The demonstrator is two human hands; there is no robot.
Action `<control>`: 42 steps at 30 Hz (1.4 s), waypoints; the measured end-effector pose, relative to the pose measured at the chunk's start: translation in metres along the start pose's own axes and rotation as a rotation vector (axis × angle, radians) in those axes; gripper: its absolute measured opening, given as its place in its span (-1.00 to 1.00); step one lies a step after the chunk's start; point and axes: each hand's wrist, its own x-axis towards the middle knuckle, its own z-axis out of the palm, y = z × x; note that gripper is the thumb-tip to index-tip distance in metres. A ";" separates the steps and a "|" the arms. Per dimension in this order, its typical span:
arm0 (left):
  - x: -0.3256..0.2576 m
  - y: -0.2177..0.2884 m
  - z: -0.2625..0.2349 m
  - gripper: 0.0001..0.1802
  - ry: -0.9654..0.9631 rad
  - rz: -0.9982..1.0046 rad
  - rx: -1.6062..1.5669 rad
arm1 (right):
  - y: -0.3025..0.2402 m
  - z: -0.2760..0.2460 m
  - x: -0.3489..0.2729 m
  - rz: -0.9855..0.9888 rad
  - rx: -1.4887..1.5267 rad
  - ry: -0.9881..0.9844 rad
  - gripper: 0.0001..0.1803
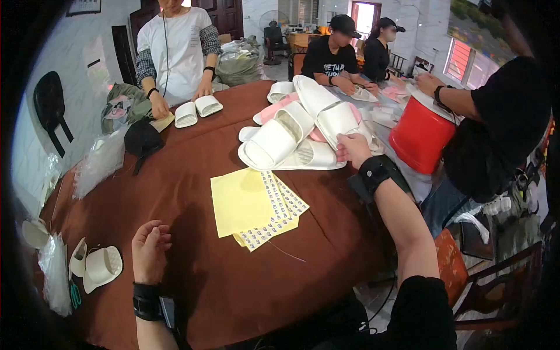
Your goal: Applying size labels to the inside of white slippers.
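At the right side of a pile of white and pink slippers (277, 142), my right hand (353, 149) is closed on the edge of a white slipper (336, 121). That slipper lies tilted across the top of the heap, its sole sloping up and away. My left hand (150, 248) is over the left part of the table, fingers loosely curled and apart, holding nothing. Yellow sticker sheets (240, 198) lie overlapped between my hands, some with rows of small printed labels. Left of my left hand, a pair of white slippers (102, 267) rests near the table edge.
Brown cloth covers the table (326, 245). Clear plastic bags (100, 160), a black cap (143, 142) and teal scissors (75, 294) lie along its left side. Across it, a person handles white slippers (197, 111). A red stool-like container (421, 135) and other people are at right.
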 end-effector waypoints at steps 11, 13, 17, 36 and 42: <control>-0.024 0.025 -0.004 -0.76 0.213 0.155 0.000 | -0.062 0.043 -0.075 -0.213 -0.038 -0.217 -0.73; -0.017 0.031 -0.004 -0.75 0.187 0.371 0.427 | -0.077 0.051 -0.100 -0.265 0.008 -0.211 -0.72; -0.023 0.047 -0.028 -0.65 0.233 0.503 0.657 | -0.066 0.063 -0.109 -0.356 0.003 -0.346 -0.88; -0.070 0.064 -0.157 -0.70 0.600 -0.001 0.880 | -0.091 0.106 -0.191 -0.348 -0.246 -0.856 -0.92; -0.057 0.052 -0.120 -0.72 0.404 0.062 0.540 | -0.096 0.105 -0.206 -0.338 -0.266 -0.939 -0.90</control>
